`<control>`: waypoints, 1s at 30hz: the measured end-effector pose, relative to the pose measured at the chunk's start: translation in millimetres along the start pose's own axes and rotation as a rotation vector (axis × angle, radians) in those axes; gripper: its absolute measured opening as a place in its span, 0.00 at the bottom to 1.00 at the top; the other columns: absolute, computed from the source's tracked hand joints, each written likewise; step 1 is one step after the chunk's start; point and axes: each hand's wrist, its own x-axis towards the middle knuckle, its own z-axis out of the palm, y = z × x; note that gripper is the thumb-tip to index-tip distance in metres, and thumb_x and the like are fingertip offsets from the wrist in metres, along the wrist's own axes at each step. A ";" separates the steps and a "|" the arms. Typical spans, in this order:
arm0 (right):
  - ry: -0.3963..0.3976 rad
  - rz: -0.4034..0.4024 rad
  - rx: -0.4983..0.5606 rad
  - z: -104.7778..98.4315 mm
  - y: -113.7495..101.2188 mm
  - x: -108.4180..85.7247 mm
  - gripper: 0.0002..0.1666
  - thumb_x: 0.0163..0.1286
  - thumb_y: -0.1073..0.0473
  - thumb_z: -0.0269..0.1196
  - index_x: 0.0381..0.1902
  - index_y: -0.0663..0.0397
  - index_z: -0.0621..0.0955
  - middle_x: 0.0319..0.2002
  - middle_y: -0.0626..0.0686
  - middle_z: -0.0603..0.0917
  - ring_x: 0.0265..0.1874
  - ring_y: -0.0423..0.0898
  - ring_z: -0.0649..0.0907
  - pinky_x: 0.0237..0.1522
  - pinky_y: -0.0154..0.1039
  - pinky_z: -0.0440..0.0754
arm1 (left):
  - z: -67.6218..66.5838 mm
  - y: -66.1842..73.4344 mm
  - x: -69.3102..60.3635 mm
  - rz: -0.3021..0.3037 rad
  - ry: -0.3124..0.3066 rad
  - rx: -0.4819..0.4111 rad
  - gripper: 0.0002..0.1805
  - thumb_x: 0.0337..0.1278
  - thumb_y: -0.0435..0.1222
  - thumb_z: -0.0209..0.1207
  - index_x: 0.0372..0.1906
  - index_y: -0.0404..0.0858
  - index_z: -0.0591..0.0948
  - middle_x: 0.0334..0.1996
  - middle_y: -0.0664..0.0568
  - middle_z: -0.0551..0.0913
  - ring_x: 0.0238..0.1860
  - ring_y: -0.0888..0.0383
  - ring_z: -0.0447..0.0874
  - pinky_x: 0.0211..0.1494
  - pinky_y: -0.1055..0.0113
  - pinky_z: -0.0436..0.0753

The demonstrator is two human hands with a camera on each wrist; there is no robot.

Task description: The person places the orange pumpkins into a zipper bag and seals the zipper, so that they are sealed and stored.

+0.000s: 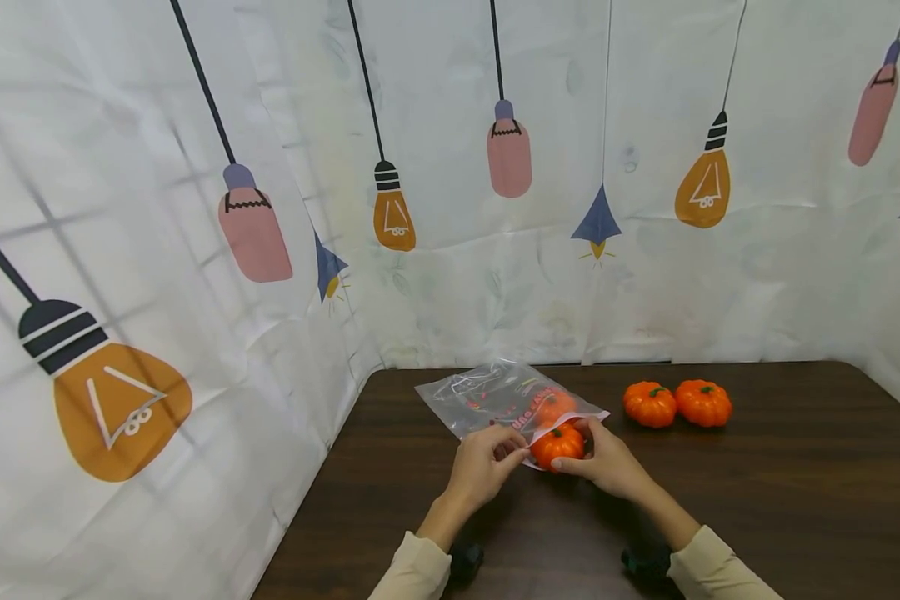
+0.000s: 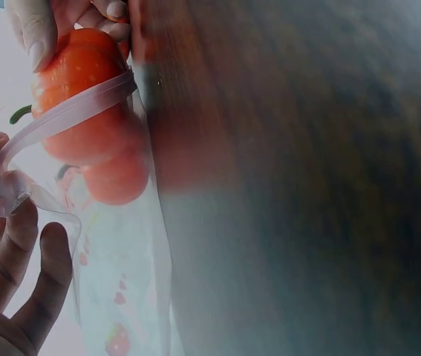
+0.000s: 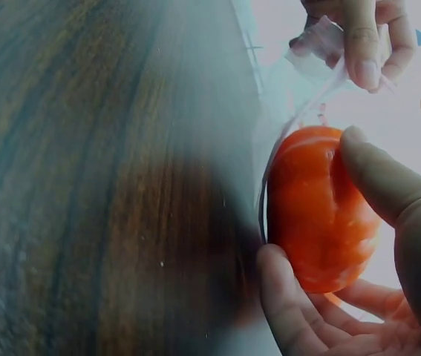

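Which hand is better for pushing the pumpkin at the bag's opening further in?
Probably the right hand: its thumb and fingers hold that orange pumpkin at the opening. The left hand is busy pinching the edge of the plastic bag.

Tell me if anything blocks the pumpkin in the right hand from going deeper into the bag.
Nothing visible blocks the mouth of the bag: the left hand pinches its edge, and the held pumpkin is partly through. Inside, though, a second pumpkin sits right behind it and may limit how far it goes.
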 end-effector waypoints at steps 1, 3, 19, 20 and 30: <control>-0.002 0.002 0.008 0.6 -0.5 -0.1 0.48 0.58 0.44 0.77 0.65 0.66 0.70 0.50 0.60 0.83 0.33 0.44 0.79 0.34 0.37 0.78 | 0.1 -0.3 0.0 -0.001 -0.001 -0.003 0.03 0.59 0.39 0.71 0.36 0.47 0.87 0.29 0.60 0.87 0.25 0.72 0.72 0.31 0.78 0.75; -0.011 0.006 0.039 1.4 -1.5 -0.5 0.47 0.58 0.47 0.77 0.66 0.68 0.70 0.49 0.61 0.83 0.31 0.44 0.81 0.32 0.37 0.80 | 0.1 -0.7 0.4 0.001 -0.004 -0.007 0.03 0.59 0.39 0.71 0.35 0.47 0.87 0.29 0.60 0.87 0.26 0.72 0.73 0.32 0.78 0.76; -0.017 0.028 0.054 6.6 -7.5 -2.7 0.37 0.61 0.54 0.75 0.62 0.64 0.73 0.36 0.53 0.83 0.29 0.43 0.81 0.30 0.35 0.79 | -0.5 0.1 0.9 -0.013 -0.029 -0.036 0.03 0.59 0.38 0.71 0.35 0.44 0.88 0.28 0.58 0.86 0.26 0.70 0.73 0.32 0.77 0.76; -0.016 0.031 0.053 7.3 -8.0 -2.9 0.37 0.61 0.53 0.75 0.62 0.64 0.74 0.36 0.53 0.83 0.29 0.43 0.81 0.30 0.36 0.79 | -0.5 0.2 0.8 -0.013 -0.029 -0.040 0.03 0.59 0.38 0.71 0.35 0.44 0.88 0.28 0.58 0.86 0.27 0.70 0.73 0.32 0.77 0.77; 0.045 0.039 0.027 17.6 -13.5 5.7 0.35 0.58 0.54 0.77 0.58 0.64 0.77 0.38 0.54 0.83 0.30 0.44 0.79 0.30 0.37 0.76 | 0.5 -0.6 0.7 -0.015 -0.027 -0.064 0.03 0.60 0.38 0.70 0.35 0.44 0.88 0.29 0.57 0.87 0.27 0.70 0.74 0.33 0.77 0.77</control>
